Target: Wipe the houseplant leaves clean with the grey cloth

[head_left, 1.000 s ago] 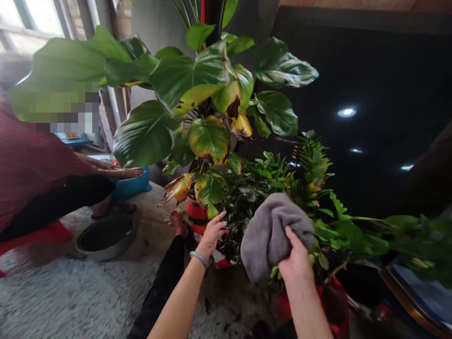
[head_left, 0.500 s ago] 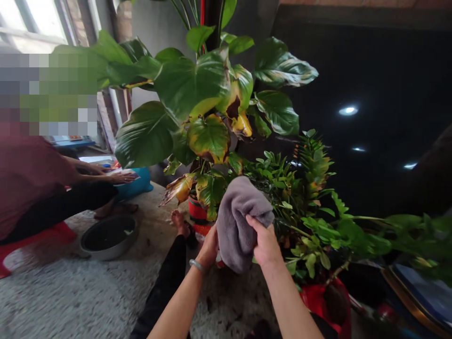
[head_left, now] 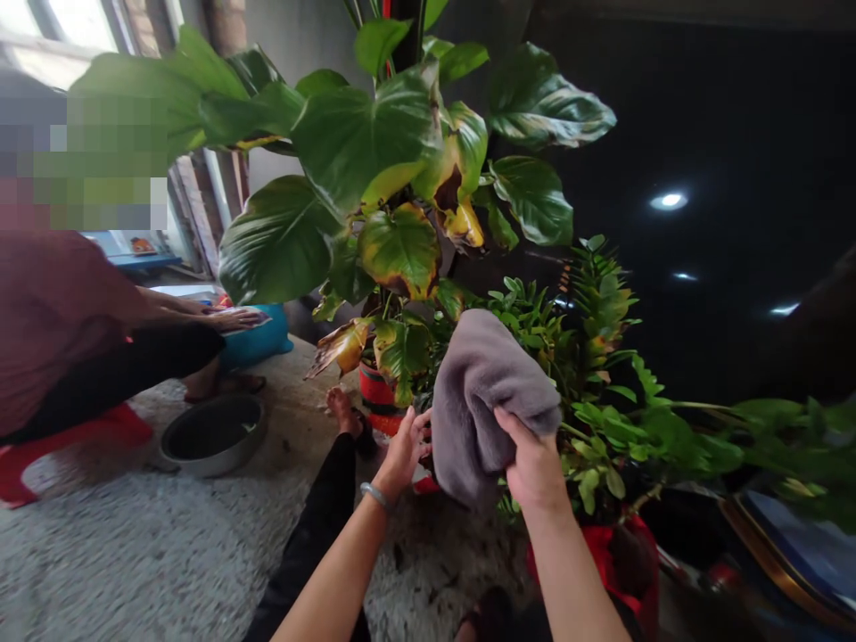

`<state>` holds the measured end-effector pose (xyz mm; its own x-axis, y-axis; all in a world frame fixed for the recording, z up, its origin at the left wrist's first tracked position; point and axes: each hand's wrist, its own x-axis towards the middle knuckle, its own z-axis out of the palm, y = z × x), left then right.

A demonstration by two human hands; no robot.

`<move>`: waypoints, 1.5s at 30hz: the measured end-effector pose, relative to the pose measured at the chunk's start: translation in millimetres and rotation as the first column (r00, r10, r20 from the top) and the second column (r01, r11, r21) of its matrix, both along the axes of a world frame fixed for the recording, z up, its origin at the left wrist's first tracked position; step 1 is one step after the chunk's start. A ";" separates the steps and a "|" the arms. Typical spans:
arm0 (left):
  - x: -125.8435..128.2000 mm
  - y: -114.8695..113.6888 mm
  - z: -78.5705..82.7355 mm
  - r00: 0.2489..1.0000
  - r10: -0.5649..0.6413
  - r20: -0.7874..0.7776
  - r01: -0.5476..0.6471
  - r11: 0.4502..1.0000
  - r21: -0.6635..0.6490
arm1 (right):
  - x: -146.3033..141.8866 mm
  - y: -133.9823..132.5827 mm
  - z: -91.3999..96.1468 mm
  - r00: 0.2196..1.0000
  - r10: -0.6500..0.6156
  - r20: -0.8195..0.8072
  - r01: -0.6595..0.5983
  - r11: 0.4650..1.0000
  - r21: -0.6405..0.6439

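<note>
A soft grey plush cloth [head_left: 478,401], bunched into folds, hangs in front of me above the floor. My right hand [head_left: 531,455] grips its lower right side, thumb lying over the fabric. By the cloth's left edge is my left hand [head_left: 403,450], palm turned inward, with its fingers apart; whether a fingertip still touches the fabric I cannot tell. A bangle circles that wrist. Behind the cloth stands a big-leaved potted plant [head_left: 371,143], several of its leaves yellow and brown at the edges.
At left a person [head_left: 60,330] sits on a red plastic stool [head_left: 73,446], hands over a blue item [head_left: 260,339]. A grey basin [head_left: 214,435] rests on the concrete floor. Lower green plants [head_left: 621,437] and a red pot [head_left: 621,566] stand at right, before a dark glossy surface.
The cloth has moved right and slightly up in my right hand. My left hand has come away from its side, and those fingers have spread.
</note>
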<state>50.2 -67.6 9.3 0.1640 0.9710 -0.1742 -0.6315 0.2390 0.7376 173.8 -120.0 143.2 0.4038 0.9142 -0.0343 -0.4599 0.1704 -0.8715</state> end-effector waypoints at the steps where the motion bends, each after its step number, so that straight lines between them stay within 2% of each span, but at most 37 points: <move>1: 0.2 -0.1 1.6 1.000 -0.026 0.016 0.026 1.000 -0.001 | -1.0 4.8 -5.1 1.000 0.007 -0.006 -0.007 0.999 -0.038; 3: -1.5 0.0 5.0 0.999 -0.033 0.043 0.035 0.998 -0.045 | -6.9 4.8 -24.5 0.995 0.073 -0.061 -0.085 0.970 -0.228; 5: -5.4 0.4 7.0 0.998 -0.016 0.052 0.021 0.996 -0.091 | -15.2 -7.7 -47.2 0.983 0.135 -0.124 -0.175 0.893 -0.415; 7: -9.5 0.6 7.1 0.999 -0.012 0.041 0.016 0.993 -0.115 | -21.4 -25.5 -60.7 0.970 0.186 -0.159 -0.241 0.837 -0.492; 9: -11.3 -0.2 5.8 1.000 0.002 0.012 0.000 0.992 -0.129 | -21.7 -38.8 -57.9 0.962 0.214 -0.172 -0.271 0.841 -0.468; 10: -10.8 -1.0 5.0 1.000 0.012 -0.001 -0.012 0.992 -0.129 | -19.4 -41.1 -50.7 0.966 0.201 -0.161 -0.253 0.863 -0.438; 13: -4.6 -3.2 2.1 0.999 0.043 -0.013 -0.044 0.994 -0.101 | -5.7 -29.0 -20.4 0.998 0.040 -0.041 -0.048 0.974 -0.222; 14: -1.9 -3.3 1.1 0.999 0.051 -0.015 -0.052 0.995 -0.091 | -0.9 -20.4 -12.6 0.999 -0.035 0.020 0.037 0.991 -0.126; 16: 2.3 -2.5 -0.6 0.997 0.075 -0.028 -0.077 0.993 -0.089 | 4.8 -3.3 -7.4 0.982 -0.140 0.130 0.139 0.990 0.017; 17: 3.3 -1.7 -1.1 0.996 0.082 -0.035 -0.085 0.992 -0.094 | 5.0 2.7 -10.6 0.977 -0.141 0.161 0.139 0.990 0.022; 18: 3.4 -1.0 -1.3 0.996 0.078 -0.035 -0.081 0.992 -0.100 | 3.2 5.9 -17.2 0.980 -0.107 0.169 0.113 0.993 -0.029; 20: 1.6 -0.1 -0.9 0.999 0.036 -0.006 -0.036 0.993 -0.112 | -4.7 1.9 -36.6 0.994 0.011 0.112 0.014 0.975 -0.220; 22: -1.4 0.0 0.0 0.999 -0.008 0.033 0.011 0.995 -0.101 | -13.8 -13.1 -55.1 0.992 0.123 0.020 -0.107 0.922 -0.372; 24: -3.3 -0.6 0.4 0.999 -0.009 0.047 0.013 0.996 -0.084 | -18.5 -30.5 -62.4 0.980 0.196 -0.023 -0.188 0.894 -0.407; 25: -3.4 -0.9 0.2 0.999 -0.006 0.049 0.010 0.997 -0.078 | -17.9 -37.1 -59.8 0.978 0.207 -0.019 -0.197 0.897 -0.395; 27: -1.8 -1.5 -1.3 0.999 -0.011 0.042 0.014 0.997 -0.075 | -10.4 -41.9 -42.8 0.990 0.134 0.043 -0.111 0.929 -0.353; 29: 0.9 -1.7 -3.5 1.000 -0.011 0.007 0.012 0.998 -0.069 | 3.1 -34.7 -17.0 0.989 -0.077 0.130 0.105 0.969 -0.225; 30: 2.1 -1.7 -4.5 1.000 -0.007 -0.020 0.005 0.998 -0.062 | 10.8 -27.6 -4.7 0.966 -0.211 0.148 0.229 0.966 -0.121; 32: 3.5 -1.6 -5.6 0.998 0.002 -0.065 -0.005 0.999 -0.048 | 24.8 -10.8 10.1 0.891 -0.439 0.113 0.434 0.898 0.066; 33: 3.5 -1.5 -5.7 0.997 -0.002 -0.077 -0.002 0.999 -0.044 | 30.2 -3.3 10.2 0.863 -0.500 0.074 0.494 0.865 0.090; 34: 3.2 -1.4 -5.5 0.996 -0.010 -0.085 0.006 0.999 -0.042 | 33.9 2.3 4.8 0.862 -0.506 0.043 0.504 0.863 0.045; 35: 2.6 -1.3 -5.0 0.996 -0.017 -0.090 0.014 0.999 -0.042 | 35.7 5.2 -5.6 0.888 -0.460 0.021 0.460 0.886 -0.054; 36: 1.9 -1.2 -4.4 0.995 -0.022 -0.093 0.018 0.999 -0.043 | 35.4 4.7 -19.7 0.930 -0.368 -0.010 0.360 0.915 -0.182; 37: 1.3 -1.1 -3.7 0.995 -0.022 -0.097 0.018 0.999 -0.051 | 32.9 0.9 -35.9 0.970 -0.236 -0.059 0.206 0.927 -0.314; 38: 0.8 -1.0 -3.0 0.995 -0.023 -0.099 0.016 0.998 -0.066 | 28.6 -5.7 -52.0 0.987 -0.107 -0.117 0.049 0.908 -0.415; 40: 0.7 -0.9 -1.4 0.996 -0.026 -0.083 0.016 0.992 -0.123 | 16.5 -23.7 -75.6 0.974 0.044 -0.223 -0.156 0.844 -0.514; 41: 1.0 -1.1 -0.6 0.998 -0.028 -0.064 0.018 0.988 -0.152 | 10.4 -32.3 -79.9 0.960 0.092 -0.263 -0.223 0.820 -0.527; 43: 2.3 -1.8 0.8 0.999 -0.023 -0.023 0.019 0.985 -0.173 | 3.2 -42.1 -71.6 0.941 0.150 -0.304 -0.292 0.814 -0.502; 45: 3.5 -2.9 1.7 1.000 -0.009 -0.007 0.008 0.987 -0.159 | 7.1 -37.2 -47.5 0.956 0.111 -0.273 -0.220 0.885 -0.411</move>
<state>53.6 -70.5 11.0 0.1703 0.9294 -0.3275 -0.6231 0.3590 0.6949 180.9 -157.3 95.7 0.1777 0.8383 -0.5154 -0.6476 -0.2948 -0.7027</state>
